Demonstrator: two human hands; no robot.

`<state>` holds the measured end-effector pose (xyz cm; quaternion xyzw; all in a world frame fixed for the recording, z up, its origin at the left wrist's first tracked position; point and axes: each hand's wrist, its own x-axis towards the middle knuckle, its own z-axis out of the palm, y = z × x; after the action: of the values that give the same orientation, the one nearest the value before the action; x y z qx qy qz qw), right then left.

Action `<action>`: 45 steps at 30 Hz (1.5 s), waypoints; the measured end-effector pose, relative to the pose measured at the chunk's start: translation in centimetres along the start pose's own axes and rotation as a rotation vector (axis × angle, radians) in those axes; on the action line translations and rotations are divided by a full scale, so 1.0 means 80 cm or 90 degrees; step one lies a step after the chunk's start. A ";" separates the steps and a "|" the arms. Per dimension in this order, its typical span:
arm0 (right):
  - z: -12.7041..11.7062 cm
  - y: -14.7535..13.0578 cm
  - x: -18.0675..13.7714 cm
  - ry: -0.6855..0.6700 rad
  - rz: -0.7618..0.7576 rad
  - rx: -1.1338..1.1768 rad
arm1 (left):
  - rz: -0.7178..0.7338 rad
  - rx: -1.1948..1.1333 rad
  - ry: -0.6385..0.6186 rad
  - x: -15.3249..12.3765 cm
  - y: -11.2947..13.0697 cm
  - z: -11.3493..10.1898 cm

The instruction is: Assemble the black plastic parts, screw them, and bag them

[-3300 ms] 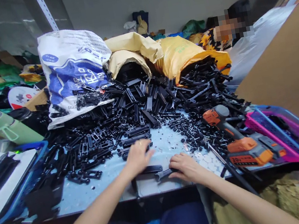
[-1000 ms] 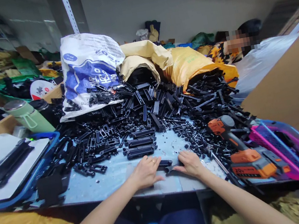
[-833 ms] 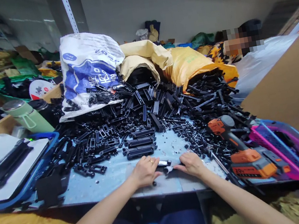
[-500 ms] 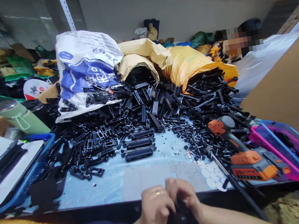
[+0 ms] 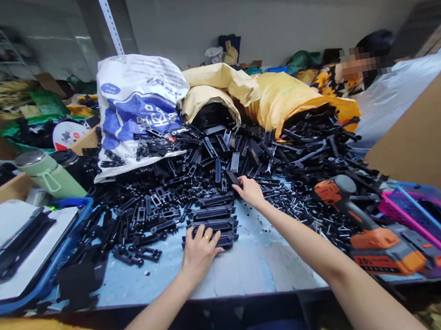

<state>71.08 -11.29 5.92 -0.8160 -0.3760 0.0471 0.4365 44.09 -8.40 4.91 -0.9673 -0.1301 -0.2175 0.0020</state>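
Observation:
My left hand lies over the left part of the front black bar-shaped piece, fingers on its far side and thumb at its near edge. Behind that piece, similar black bars are lined up in a row. Farther forward, my right hand pinches a flat black plate at the near edge of a heap of loose black parts. Small screws are scattered to the right of this hand.
An orange-and-grey cordless drill lies at right beside a pink basket. Sacks, one white-and-blue and one yellow, spill parts at the back. At left are a blue tray and a green flask. Another person is behind.
Both hands have moved forward from the lap, where they held something dark. The left now rests on the row, which has gained a bar in front; the right has reached the heap and grips a plate.

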 end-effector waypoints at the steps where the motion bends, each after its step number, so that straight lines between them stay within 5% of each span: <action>1: 0.005 0.002 0.011 -0.005 0.015 -0.001 | -0.033 -0.015 -0.003 0.021 0.001 -0.002; 6: 0.018 0.000 0.028 -0.029 0.068 0.057 | -0.291 -0.100 -0.004 0.153 0.008 0.009; 11: -0.025 -0.007 -0.015 -0.056 0.050 0.142 | -0.346 -0.140 0.028 0.221 0.001 0.040; 15: -0.080 0.004 -0.101 -0.151 -0.040 0.162 | -0.279 -0.177 0.102 0.193 -0.021 0.021; 21: -0.107 0.018 -0.212 -0.302 -0.157 -0.146 | -0.216 -0.381 0.245 0.084 -0.018 -0.045; 23: -0.096 0.011 -0.223 -0.296 -0.208 -0.210 | -0.171 -0.405 0.166 0.044 0.008 -0.047; 27: -0.075 -0.003 -0.220 -0.285 -0.277 -0.273 | -0.020 -0.341 -0.176 -0.006 0.048 -0.013; 29: -0.072 -0.003 -0.215 -0.270 -0.270 -0.277 | -0.047 -0.248 -0.202 -0.012 0.047 0.005; 32: -0.069 -0.003 -0.216 -0.237 -0.190 -0.132 | -0.077 -0.255 -0.141 -0.008 0.038 0.010; 38: -0.036 -0.034 -0.232 -0.257 0.126 0.412 | -0.226 -0.581 0.014 -0.003 0.064 -0.012; 45: -0.050 -0.040 -0.230 -0.318 -0.040 0.351 | -0.250 -0.573 0.097 -0.001 0.066 -0.031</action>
<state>57.75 -24.97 6.18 -0.6194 -0.4687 0.3310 0.5358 44.30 -13.64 7.37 -0.8109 -0.2026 -0.3187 -0.4470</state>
